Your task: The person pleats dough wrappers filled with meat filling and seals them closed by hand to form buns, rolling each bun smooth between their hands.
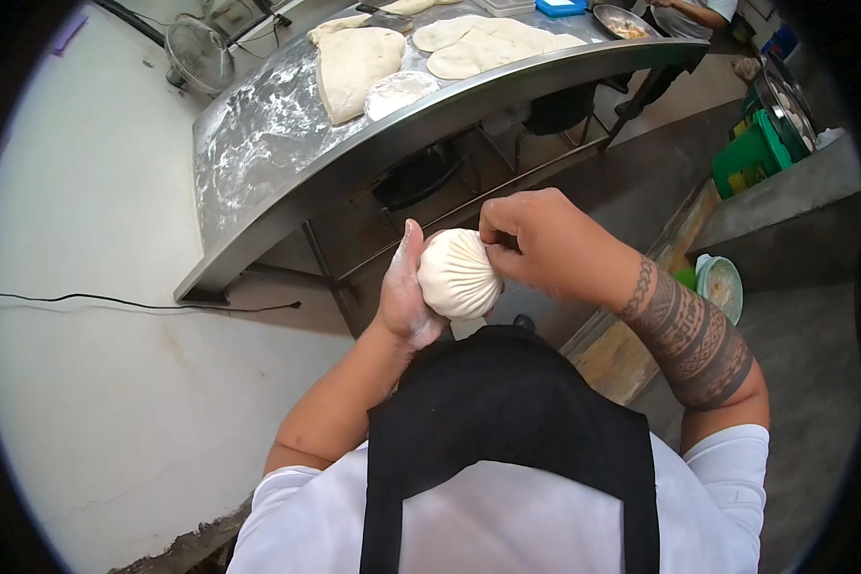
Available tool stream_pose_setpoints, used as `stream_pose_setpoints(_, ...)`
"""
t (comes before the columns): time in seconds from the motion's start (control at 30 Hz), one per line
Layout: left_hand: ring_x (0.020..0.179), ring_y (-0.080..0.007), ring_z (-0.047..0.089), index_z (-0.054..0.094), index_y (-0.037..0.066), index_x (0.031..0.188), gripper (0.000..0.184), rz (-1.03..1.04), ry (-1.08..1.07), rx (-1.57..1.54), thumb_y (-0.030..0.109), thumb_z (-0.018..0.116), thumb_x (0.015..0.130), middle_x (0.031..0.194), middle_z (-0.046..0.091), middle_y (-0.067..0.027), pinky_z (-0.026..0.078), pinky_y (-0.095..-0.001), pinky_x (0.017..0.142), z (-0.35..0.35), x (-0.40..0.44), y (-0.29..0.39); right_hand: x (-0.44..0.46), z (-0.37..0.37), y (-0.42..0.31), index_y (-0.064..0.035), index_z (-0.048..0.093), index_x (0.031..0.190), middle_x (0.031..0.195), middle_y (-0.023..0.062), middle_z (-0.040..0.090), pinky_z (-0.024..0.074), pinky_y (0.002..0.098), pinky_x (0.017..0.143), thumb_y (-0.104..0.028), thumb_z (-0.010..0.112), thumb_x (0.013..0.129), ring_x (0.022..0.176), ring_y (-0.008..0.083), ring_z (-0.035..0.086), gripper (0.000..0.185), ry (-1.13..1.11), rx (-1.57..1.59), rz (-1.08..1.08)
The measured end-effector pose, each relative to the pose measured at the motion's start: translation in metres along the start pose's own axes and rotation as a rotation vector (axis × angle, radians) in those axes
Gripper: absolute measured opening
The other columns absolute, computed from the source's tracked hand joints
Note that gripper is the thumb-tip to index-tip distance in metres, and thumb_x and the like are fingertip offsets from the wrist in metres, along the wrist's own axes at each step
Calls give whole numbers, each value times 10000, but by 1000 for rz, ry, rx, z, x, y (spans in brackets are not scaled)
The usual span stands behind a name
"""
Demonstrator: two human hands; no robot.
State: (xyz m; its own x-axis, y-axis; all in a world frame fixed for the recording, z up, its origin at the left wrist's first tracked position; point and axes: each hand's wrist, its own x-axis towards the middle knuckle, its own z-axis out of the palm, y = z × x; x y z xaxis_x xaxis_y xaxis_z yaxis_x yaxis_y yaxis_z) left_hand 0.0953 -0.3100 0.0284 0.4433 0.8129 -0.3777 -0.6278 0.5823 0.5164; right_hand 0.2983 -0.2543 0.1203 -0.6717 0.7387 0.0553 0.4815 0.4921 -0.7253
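Observation:
A round bun of white dough (457,277), its side gathered into many fine pleats, is held up in front of my black apron (517,411). My left hand (409,295), dusted with flour, cups it from the left with the thumb pointing up. At the bun's right edge, the fingers of my right hand (531,234) pinch the dough where the pleats run together. The fingertips behind the bun are hidden.
Ahead stands a floured steel table (258,143) with a thick dough slab (359,67), flat dough pieces (497,43) and a metal bowl (627,21). Another person's arm (698,13) shows at top right. A green bucket (751,153) is on the right, a fan (199,53) at upper left.

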Motion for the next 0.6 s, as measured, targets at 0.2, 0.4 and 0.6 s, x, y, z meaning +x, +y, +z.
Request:
stream_pose_setpoints(0.2,928,-358,719,577,12,1291,849,-117,-183,-42,742,254,1003,1135,684,-197,609,-493,721,9,-11,24,-4,-4,-23,1,623,852,775,179,662,541,453,719,-93,678,852,777,374,680,108,103,-122,-245)
stream_pose_setpoints(0.4,1134,-335,659,532,3,1355,847,297,8,86,722,240,1015,1259,638,-192,553,-475,978,17,-15,10,1,-11,-35,28,630,850,781,175,672,546,399,691,-104,688,844,730,309,694,144,68,45,-49)
stream_pose_setpoints(0.6,1120,-321,659,535,8,1343,811,283,-114,-69,699,252,1026,1260,631,-184,557,-484,938,9,-20,14,11,-11,-45,39,674,905,772,162,664,542,374,684,-118,736,835,735,211,697,183,-42,299,199)
